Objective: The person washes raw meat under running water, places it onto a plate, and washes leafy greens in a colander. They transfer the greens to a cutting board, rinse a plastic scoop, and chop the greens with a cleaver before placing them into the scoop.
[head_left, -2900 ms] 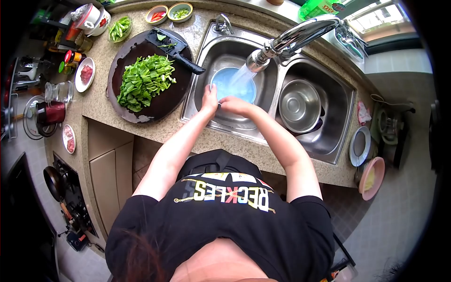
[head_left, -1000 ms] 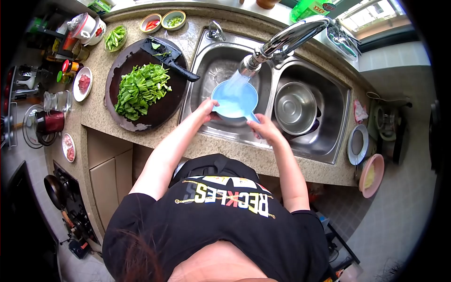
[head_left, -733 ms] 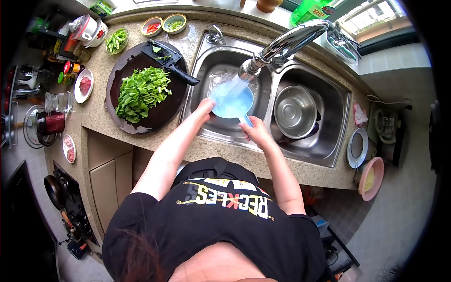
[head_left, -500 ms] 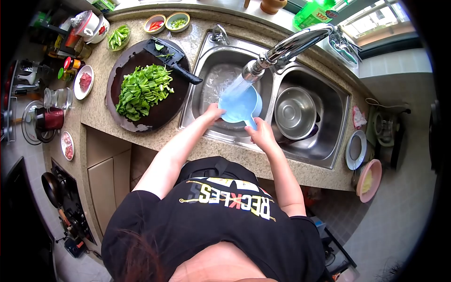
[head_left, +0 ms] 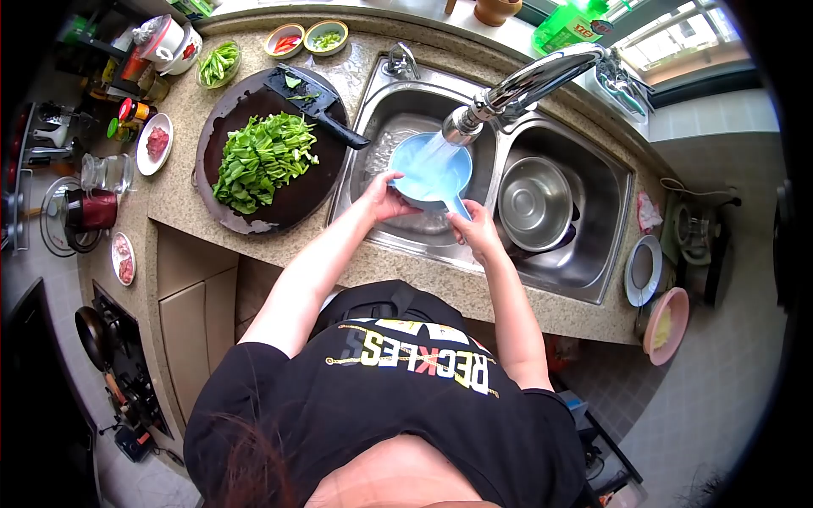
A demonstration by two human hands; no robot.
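Observation:
Over the left sink basin (head_left: 385,114), a blue long-handled scoop (head_left: 432,182) sits under the stream from the chrome faucet (head_left: 542,72). My right hand (head_left: 476,230) is closed round the scoop's handle. My left hand (head_left: 385,199) holds the near left side of its bowl, thumb at the rim and fingers partly hidden beneath. Water runs into the scoop, and ripples show in the basin around it. To the left, chopped green leaves (head_left: 262,161) lie on a round dark cutting board (head_left: 229,118), with a black-handled cleaver (head_left: 334,127) on the board's upper right.
The right basin (head_left: 597,203) holds a metal pot (head_left: 535,203). Small bowls of red peppers (head_left: 284,42) and green pieces (head_left: 325,38) stand behind the board. Plates of meat (head_left: 157,142) are at the left. A pink bowl (head_left: 676,317) sits at the right counter edge.
The scoop has gone from low in the basin to a raised position, tipped about and then levelled under the water. My right hand has shifted right onto its handle; my left hand stays at its bowl.

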